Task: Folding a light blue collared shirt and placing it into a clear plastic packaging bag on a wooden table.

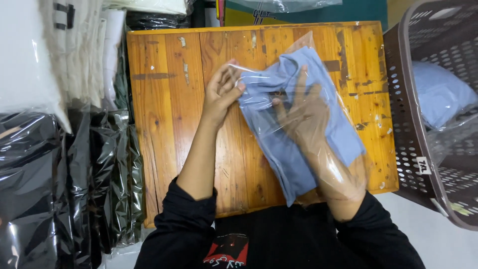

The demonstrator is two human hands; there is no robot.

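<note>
A folded blue garment (279,149) lies inside a clear plastic bag (308,45) on a worn wooden table (169,114). My right hand (303,117) is pushed into the bag up to the forearm, fingers spread flat on the blue cloth. My left hand (224,92) pinches the bag's left edge next to the garment's upper left corner. Both arms wear black sleeves.
A brown perforated laundry basket (413,124) stands at the right, holding another bagged blue garment (438,92). Stacks of bagged black clothes (59,189) and white clothes (30,55) fill the left side. More bagged items sit beyond the table's far edge.
</note>
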